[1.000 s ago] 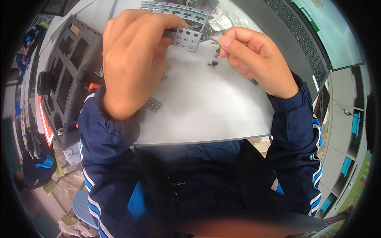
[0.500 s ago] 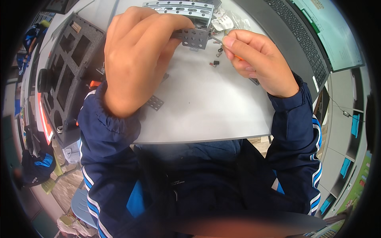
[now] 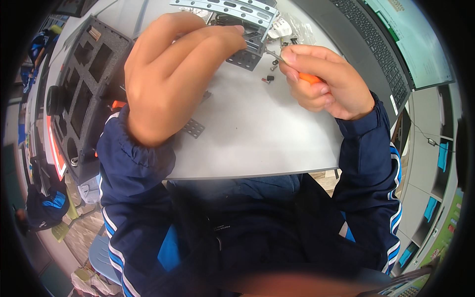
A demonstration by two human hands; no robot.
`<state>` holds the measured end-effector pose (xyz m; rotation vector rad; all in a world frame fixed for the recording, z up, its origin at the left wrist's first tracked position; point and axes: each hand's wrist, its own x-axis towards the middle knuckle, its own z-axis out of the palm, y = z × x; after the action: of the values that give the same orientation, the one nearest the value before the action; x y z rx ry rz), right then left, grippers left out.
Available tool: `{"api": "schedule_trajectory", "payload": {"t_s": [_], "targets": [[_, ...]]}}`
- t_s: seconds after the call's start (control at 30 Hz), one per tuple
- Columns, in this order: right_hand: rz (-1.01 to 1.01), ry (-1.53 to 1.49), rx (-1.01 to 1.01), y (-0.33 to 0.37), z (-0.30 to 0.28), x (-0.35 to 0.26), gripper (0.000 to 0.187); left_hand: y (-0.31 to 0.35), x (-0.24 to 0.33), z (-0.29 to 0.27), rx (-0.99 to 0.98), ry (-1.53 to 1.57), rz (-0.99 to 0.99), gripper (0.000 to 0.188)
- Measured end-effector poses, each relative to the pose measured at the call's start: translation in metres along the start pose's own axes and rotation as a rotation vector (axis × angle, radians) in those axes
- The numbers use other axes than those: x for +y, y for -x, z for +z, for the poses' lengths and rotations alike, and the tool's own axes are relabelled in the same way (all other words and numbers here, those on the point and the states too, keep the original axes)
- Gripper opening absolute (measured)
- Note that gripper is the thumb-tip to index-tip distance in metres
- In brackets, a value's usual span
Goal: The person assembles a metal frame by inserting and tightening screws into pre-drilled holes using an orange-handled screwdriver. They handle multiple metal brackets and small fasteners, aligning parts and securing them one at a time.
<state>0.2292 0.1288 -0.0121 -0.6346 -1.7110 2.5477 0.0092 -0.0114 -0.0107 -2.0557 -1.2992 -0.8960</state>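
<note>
My left hand (image 3: 173, 69) is closed on a metal frame (image 3: 225, 9) at the top of the view. The frame has a light, perforated upper rail and a dark perforated plate (image 3: 243, 60) at its near end; part of it is hidden behind my fingers. A screwdriver (image 3: 309, 78) with an orange handle and thin shaft sits in my closed right hand (image 3: 334, 81). Its shaft points up and left, with the tip end close to the frame's right side; whether it touches a screw I cannot tell. Several small dark fasteners (image 3: 269, 78) lie just below that spot on the white table (image 3: 257, 133).
At the right stands an open laptop (image 3: 376, 44). A clear plastic bag (image 3: 302, 29) lies behind my right hand. On the left is a dark case (image 3: 94, 64) with cut-out foam. A small perforated plate (image 3: 193, 128) lies near my left wrist.
The frame has tilted and its near end has shifted slightly down. My right hand has turned, exposing more of the screwdriver's orange handle.
</note>
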Motion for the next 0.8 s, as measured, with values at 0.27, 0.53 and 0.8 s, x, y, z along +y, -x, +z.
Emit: {"api": "schedule_trajectory", "payload": {"t_s": [0.27, 0.53, 0.8], "targets": [[-0.031, 0.119, 0.023, 0.003, 0.009, 0.003, 0.034, -0.003, -0.004, -0.013, -0.059, 0.008, 0.084, 0.033], [-0.410, 0.606, 0.171, -0.003, 0.010, 0.015, 0.027, -0.002, -0.003, -0.011, -0.069, -0.011, 0.064, 0.035], [-1.011, 1.596, 0.559, -0.008, 0.011, 0.029, 0.006, 0.000, -0.004, -0.006, -0.044, -0.027, 0.055, 0.035]]}}
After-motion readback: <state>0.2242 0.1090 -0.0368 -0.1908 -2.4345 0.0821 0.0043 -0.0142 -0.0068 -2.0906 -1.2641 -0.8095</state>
